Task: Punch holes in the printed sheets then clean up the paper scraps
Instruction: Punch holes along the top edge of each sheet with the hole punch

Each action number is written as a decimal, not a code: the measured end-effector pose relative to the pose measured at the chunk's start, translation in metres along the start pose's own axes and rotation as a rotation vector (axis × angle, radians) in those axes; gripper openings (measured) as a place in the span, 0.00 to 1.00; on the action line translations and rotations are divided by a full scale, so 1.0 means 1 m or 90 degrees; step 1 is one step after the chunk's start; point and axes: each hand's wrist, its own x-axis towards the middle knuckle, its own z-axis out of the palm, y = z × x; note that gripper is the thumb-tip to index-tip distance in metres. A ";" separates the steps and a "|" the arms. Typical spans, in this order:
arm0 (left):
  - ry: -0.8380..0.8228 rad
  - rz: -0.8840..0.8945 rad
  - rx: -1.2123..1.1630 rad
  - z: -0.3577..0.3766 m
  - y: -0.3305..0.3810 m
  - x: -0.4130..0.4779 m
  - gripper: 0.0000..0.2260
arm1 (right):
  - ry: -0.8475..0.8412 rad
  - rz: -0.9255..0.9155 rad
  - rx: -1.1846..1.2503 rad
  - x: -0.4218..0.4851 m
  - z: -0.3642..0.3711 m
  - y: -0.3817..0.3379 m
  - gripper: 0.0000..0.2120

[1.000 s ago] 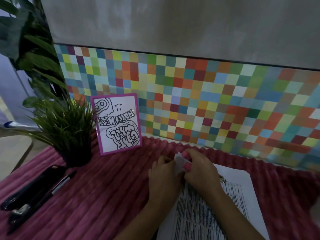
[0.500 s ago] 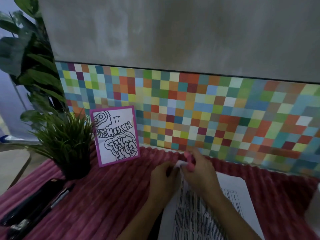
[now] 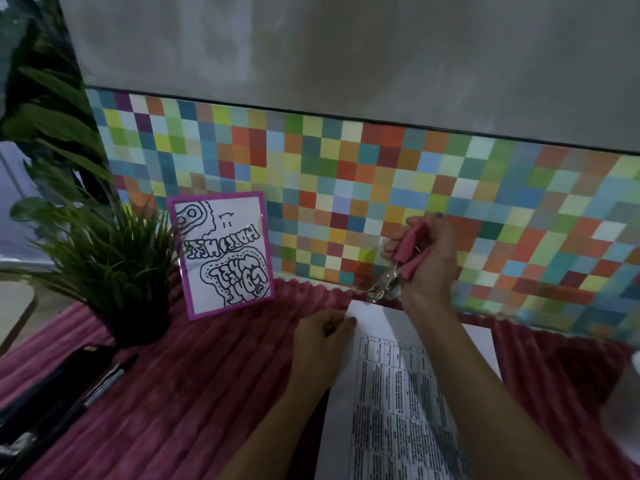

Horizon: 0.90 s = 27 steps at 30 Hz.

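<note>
One broad ribbed pink cloth (image 3: 207, 393) covers the table; on it lie the white printed sheets (image 3: 381, 327), long axis running from the person out toward the tiled wall; left hand (image 3: 322, 344) sits at the top-left corner, fingers curled, seemingly pinching the paper's edge; right hand (image 3: 429, 258) hovers over the far edge, fingers wrapped round the pink-handled metal plier punch (image 3: 403, 252); its steel head points down, just above that top margin; I'd say it must slip down onto the edge.
</note>
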 end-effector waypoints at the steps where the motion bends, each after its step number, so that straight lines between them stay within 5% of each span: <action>1: 0.003 0.000 0.001 0.000 -0.001 0.000 0.12 | -0.007 0.002 0.001 0.000 0.001 0.005 0.15; 27: -0.002 -0.021 -0.034 0.003 0.001 -0.004 0.06 | -0.060 0.017 0.018 0.005 -0.010 0.027 0.18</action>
